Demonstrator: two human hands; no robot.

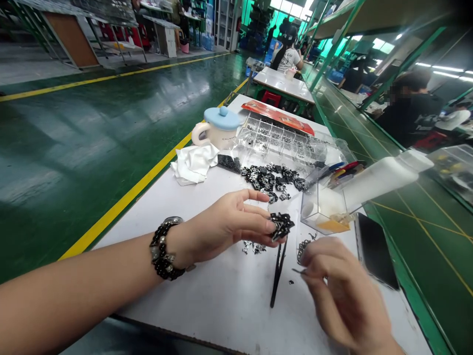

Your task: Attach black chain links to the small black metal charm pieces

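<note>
My left hand point(236, 219), a beaded bracelet on its wrist, grips a small black-and-silver part point(281, 227) between thumb and fingers. My right hand point(343, 286) is pinched shut on a thin dark piece point(298, 271), too small to name. Black tweezers point(277, 276) lie on the white table between the hands. Beyond my left hand spreads a pile of similar black-and-silver parts point(264, 178). A few small silver pieces point(254, 247) lie below the left fingers. Small dark rings point(303, 249) sit beside my right hand, partly covered by it.
A lidded mug point(220, 133) and crumpled tissue point(194, 165) stand at the left edge. Behind the pile is a clear compartment tray point(277, 135). On the right are a clear box point(321, 209), a white bottle point(384, 180) and a phone point(377, 251). People sit farther off.
</note>
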